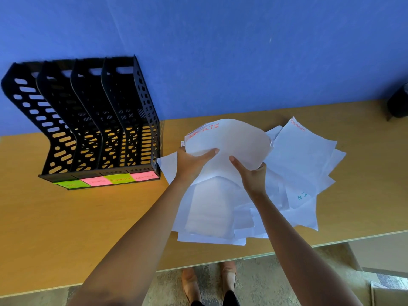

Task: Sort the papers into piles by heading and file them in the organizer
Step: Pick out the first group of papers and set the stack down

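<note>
Blue wall (220, 51) backs your wooden desk (44, 217). At its left stands 1 black organizer (88, 120) with 4 slots and 4 sticky labels (106, 180), 2 green and 2 pink. Your 2 hands, left hand (191, 163) and right hand (254, 175), both clasp 1 curved sheet (229, 140) with a red heading, raised over the loose paper pile (287, 173) right of the organizer.

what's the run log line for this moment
both hands: left hand, right hand lifting sports sheet | paper pile unsorted | organizer empty
</note>
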Available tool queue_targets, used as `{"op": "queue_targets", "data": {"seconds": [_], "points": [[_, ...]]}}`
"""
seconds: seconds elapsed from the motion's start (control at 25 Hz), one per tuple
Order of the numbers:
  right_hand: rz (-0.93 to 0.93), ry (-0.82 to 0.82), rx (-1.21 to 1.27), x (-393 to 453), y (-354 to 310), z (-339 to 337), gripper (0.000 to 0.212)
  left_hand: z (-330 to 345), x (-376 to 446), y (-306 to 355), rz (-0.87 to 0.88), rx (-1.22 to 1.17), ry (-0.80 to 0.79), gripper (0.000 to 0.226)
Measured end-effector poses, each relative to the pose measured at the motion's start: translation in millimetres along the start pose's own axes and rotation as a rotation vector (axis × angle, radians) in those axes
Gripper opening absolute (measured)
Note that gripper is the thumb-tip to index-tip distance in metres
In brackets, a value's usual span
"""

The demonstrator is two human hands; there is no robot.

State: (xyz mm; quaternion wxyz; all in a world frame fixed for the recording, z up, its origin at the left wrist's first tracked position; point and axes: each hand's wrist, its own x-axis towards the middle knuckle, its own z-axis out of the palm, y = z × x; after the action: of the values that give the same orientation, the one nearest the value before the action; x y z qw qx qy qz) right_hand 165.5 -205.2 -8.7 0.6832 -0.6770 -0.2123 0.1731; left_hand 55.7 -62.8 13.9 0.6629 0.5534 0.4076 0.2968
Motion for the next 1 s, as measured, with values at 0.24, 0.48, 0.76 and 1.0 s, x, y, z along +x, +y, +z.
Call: {"op": "queue_targets", "data": {"seconds": [0.24,0.48,0.76,1.0], "points": [[0.129,-0.026,-0.049,1,10,-6,0.042,-7,-7,-25,-0.057,-0.002,-0.021,0.041],[0.131,-0.031,-0.065,3,-5,7,0.025,-13,-2,-14,-0.062,0.019,-0.003,0.037],[0.229,-0.275,-0.251,-17,-2,51,0.021,-93,-3,-21,-0.212,-0.005,-0.027,0.035],[0.259,-0.437,-0.328,-87,37,113,0.017,-183,-33,-47,-0.400,0.169,0.039,0.060]]}}
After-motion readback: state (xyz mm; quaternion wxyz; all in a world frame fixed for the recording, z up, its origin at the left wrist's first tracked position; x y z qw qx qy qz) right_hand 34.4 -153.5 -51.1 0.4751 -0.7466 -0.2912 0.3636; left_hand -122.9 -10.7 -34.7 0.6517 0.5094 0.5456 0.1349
